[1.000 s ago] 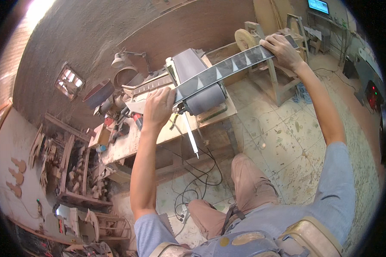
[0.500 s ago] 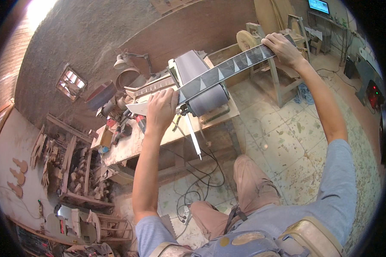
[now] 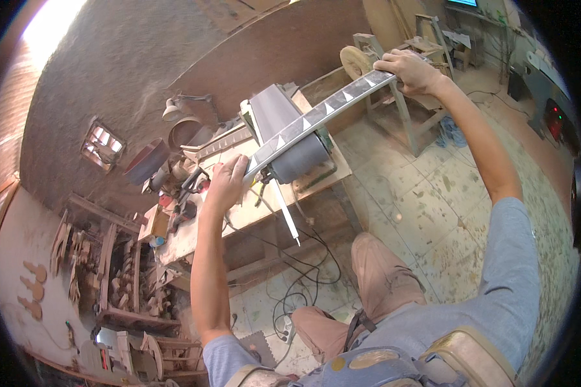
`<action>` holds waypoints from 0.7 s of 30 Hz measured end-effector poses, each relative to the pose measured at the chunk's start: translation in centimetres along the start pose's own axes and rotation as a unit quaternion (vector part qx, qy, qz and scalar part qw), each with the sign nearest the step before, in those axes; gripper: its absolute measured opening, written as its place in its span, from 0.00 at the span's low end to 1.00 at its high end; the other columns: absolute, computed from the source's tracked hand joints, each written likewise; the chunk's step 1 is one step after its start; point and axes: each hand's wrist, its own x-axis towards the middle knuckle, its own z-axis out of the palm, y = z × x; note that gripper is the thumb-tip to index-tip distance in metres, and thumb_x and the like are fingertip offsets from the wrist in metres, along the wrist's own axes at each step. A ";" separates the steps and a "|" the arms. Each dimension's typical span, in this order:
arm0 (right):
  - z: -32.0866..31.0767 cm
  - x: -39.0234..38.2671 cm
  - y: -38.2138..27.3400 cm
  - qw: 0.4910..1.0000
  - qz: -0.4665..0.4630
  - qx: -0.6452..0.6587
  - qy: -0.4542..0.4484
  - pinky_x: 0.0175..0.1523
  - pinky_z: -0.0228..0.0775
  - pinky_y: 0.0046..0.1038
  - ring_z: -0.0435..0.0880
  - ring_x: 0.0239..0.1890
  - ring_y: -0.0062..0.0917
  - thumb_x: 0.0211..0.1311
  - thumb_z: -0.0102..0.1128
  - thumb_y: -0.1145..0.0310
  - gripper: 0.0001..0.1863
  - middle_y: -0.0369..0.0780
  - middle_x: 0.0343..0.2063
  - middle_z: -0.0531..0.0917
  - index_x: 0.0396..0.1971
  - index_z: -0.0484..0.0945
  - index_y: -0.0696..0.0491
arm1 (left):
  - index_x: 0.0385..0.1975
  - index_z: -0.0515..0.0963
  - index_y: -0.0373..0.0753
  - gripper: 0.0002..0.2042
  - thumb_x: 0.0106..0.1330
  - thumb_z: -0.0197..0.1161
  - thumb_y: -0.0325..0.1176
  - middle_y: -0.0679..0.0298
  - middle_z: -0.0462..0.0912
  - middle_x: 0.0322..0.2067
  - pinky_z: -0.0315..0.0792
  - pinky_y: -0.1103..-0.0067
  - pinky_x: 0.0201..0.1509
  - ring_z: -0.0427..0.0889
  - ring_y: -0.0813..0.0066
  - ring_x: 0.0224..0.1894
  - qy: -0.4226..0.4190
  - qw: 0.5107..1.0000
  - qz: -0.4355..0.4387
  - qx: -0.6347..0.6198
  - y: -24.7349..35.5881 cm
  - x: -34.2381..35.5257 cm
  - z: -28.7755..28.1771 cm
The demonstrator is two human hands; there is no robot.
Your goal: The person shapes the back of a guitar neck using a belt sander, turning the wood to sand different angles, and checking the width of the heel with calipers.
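A long guitar neck (image 3: 317, 118) with a dark fretboard and pale triangular inlays is held slantwise in front of me. My left hand (image 3: 224, 184) is closed around its near left end, and my right hand (image 3: 412, 71) grips its far right end. The neck crosses over the belt sander (image 3: 272, 113), whose wide grey belt runs round a roller (image 3: 300, 158) just below it. Whether neck and belt touch, I cannot tell. A white rod (image 3: 286, 213) slants down from the machine's near side.
The sander stands on a wooden workbench (image 3: 258, 216), with power tools (image 3: 186, 213) and a lamp (image 3: 174, 108) toward the left. Black cables (image 3: 323, 264) trail over the tiled floor. A wooden stand (image 3: 403, 122) is at the right. Wood pieces fill a shelf (image 3: 119, 271).
The neck has shifted slightly left with both hands and rolled, so its pale edge shows more. My view has turned a little; both hands keep their grip.
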 end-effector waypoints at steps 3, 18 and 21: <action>-1.0 0.8 0.0 0.991 0.057 0.026 -0.117 0.58 0.69 0.36 0.77 0.51 0.39 0.44 0.70 0.77 0.28 0.40 0.41 0.79 0.49 0.75 0.51 | 0.51 0.78 0.31 0.23 0.77 0.45 0.45 0.55 0.82 0.34 0.70 0.73 0.48 0.77 0.69 0.37 -0.073 0.994 -0.059 -0.059 0.3 -0.5 -1.4; 3.1 3.1 -5.3 0.965 -0.054 -0.182 0.178 0.59 0.63 0.34 0.74 0.52 0.33 0.55 0.58 0.72 0.22 0.39 0.42 0.74 0.51 0.68 0.50 | 0.36 0.76 0.34 0.11 0.73 0.50 0.35 0.57 0.78 0.31 0.66 0.67 0.45 0.76 0.59 0.38 0.160 0.963 0.087 0.198 -5.2 -5.3 -3.0; 1.0 3.4 -6.0 0.997 -0.064 -0.046 0.023 0.58 0.66 0.33 0.76 0.51 0.35 0.42 0.63 0.76 0.26 0.40 0.41 0.78 0.47 0.73 0.51 | 0.38 0.77 0.31 0.18 0.76 0.47 0.41 0.62 0.79 0.30 0.68 0.74 0.40 0.76 0.75 0.33 0.037 0.992 -0.120 0.011 -5.8 -6.4 -4.5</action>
